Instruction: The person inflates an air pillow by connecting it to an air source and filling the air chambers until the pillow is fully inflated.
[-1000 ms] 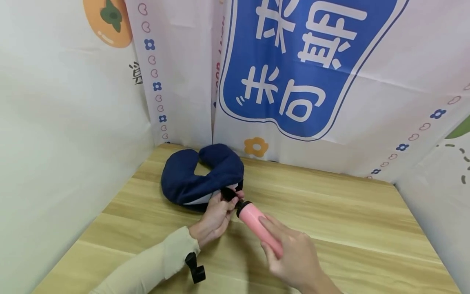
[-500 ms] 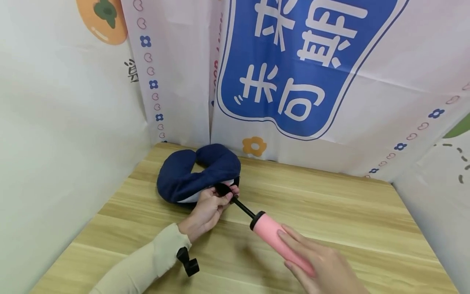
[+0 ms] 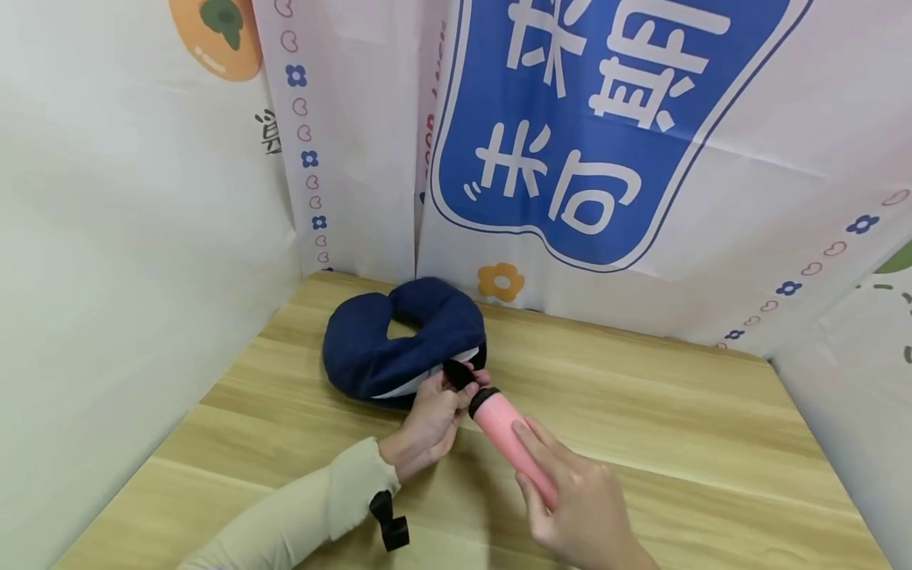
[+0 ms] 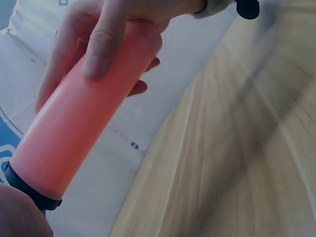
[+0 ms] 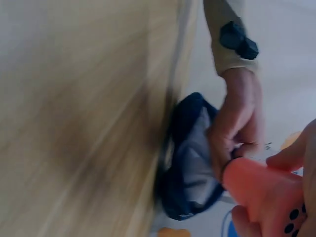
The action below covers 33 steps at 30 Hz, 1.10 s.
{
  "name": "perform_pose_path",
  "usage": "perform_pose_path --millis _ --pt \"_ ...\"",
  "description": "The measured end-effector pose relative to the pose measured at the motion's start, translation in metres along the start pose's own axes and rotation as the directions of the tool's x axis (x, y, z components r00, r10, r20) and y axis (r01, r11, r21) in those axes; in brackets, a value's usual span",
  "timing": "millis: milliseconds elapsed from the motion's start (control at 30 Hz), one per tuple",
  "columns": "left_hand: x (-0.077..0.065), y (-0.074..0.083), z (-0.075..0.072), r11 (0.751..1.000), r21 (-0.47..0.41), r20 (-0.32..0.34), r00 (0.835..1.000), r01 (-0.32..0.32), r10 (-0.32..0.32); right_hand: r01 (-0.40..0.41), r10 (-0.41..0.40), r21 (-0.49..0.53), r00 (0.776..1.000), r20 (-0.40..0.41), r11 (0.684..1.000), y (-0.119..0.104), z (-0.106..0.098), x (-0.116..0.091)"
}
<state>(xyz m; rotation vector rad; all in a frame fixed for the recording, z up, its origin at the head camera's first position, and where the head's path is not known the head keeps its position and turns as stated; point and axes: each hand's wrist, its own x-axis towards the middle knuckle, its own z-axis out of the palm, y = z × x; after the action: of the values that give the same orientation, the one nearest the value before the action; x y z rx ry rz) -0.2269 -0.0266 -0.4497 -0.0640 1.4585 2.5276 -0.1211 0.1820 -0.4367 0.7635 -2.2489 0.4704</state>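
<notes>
A navy U-shaped neck pillow (image 3: 395, 360) lies on the table, its front seam gaping over a whitish lining (image 3: 412, 385). At that gap my left hand (image 3: 433, 413) pinches the black nozzle end (image 3: 458, 375) of a pink hand pump (image 3: 509, 439). My right hand (image 3: 580, 499) wraps the pump's pink barrel, which points down toward the left fingers. In the left wrist view the barrel (image 4: 81, 118) ends in a black collar (image 4: 34, 190) right beside the left hand. Small dark holes (image 5: 291, 222) show on the barrel's end in the right wrist view. The left fingers cover the pillow's valve area.
The wood-grain table (image 3: 677, 443) is bordered by white printed sheets at the left, back and right. A blue sign with white characters (image 3: 591, 158) hangs on the back sheet. A black wrist mount (image 3: 388, 518) sits on the left sleeve.
Half a second ago the pink barrel was drawn back, baring a black rod; now the right hand has slid it forward against the left hand, as at one second ago. The left hand keeps its hold.
</notes>
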Motion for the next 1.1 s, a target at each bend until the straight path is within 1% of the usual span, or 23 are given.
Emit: perform_pose_path --millis 67,133,233,333,433,533,600,667,767,800,867,900,967,1033,1100 --pt "0.002 0.004 0.000 1.000 0.008 0.012 1.000 -0.002 0.002 -0.030 0.029 0.026 0.999 0.034 0.999 0.003 0.002 0.001" --pt "0.005 0.007 -0.002 1.000 0.013 0.025 1.000 -0.006 0.006 -0.067 0.062 0.047 0.993 0.099 0.997 0.008 -0.002 -0.002" --pt "0.010 0.010 -0.006 1.000 -0.005 0.056 0.998 -0.009 0.009 -0.111 0.096 0.061 0.973 0.212 0.992 0.015 -0.018 -0.012" --pt "0.016 0.014 -0.009 1.000 -0.023 0.085 0.996 -0.017 0.019 -0.110 0.088 0.066 0.957 0.276 0.992 0.022 -0.037 -0.020" --pt "0.021 0.020 -0.012 0.999 -0.027 0.074 0.997 -0.021 0.023 -0.103 0.072 0.093 0.955 0.287 0.990 0.028 -0.056 -0.024" --pt "0.026 0.023 -0.015 0.999 -0.035 0.024 0.999 -0.037 0.038 -0.119 0.089 0.096 0.958 0.274 0.988 0.031 -0.071 -0.026" --pt "0.028 0.019 -0.016 0.999 -0.034 -0.014 0.999 -0.033 0.032 -0.138 0.110 0.086 0.958 0.266 0.987 0.029 -0.073 -0.025" --pt "0.025 0.014 -0.016 1.000 -0.028 -0.024 1.000 -0.013 0.013 -0.130 0.113 0.057 0.963 0.245 0.990 0.025 -0.065 -0.020" --pt "0.017 0.004 -0.014 1.000 -0.013 -0.036 0.999 0.020 -0.021 -0.086 0.080 0.023 0.976 0.202 0.996 0.015 -0.040 -0.008" --pt "0.014 0.002 -0.013 1.000 -0.015 -0.040 0.999 0.018 -0.019 -0.070 0.067 0.014 0.981 0.181 0.997 0.013 -0.030 -0.003" --pt "0.011 0.000 -0.012 1.000 -0.026 -0.059 0.998 -0.006 0.004 -0.054 0.050 0.020 0.989 0.141 0.998 0.009 -0.012 0.008" --pt "0.010 0.000 -0.012 1.000 -0.025 -0.069 0.998 -0.017 0.015 -0.052 0.048 0.024 0.991 0.123 0.998 0.008 -0.004 0.012" --pt "0.008 0.002 -0.013 1.000 -0.015 -0.065 0.998 -0.024 0.023 -0.058 0.053 0.044 0.993 0.109 0.997 0.007 0.008 0.017" --pt "0.009 0.006 -0.015 1.000 0.011 -0.043 0.999 -0.016 0.016 -0.064 0.056 0.062 0.990 0.125 0.996 0.008 0.013 0.018" --pt "0.011 0.010 -0.018 0.999 0.034 -0.017 1.000 -0.019 0.020 -0.085 0.070 0.081 0.983 0.169 0.993 0.011 0.011 0.014"
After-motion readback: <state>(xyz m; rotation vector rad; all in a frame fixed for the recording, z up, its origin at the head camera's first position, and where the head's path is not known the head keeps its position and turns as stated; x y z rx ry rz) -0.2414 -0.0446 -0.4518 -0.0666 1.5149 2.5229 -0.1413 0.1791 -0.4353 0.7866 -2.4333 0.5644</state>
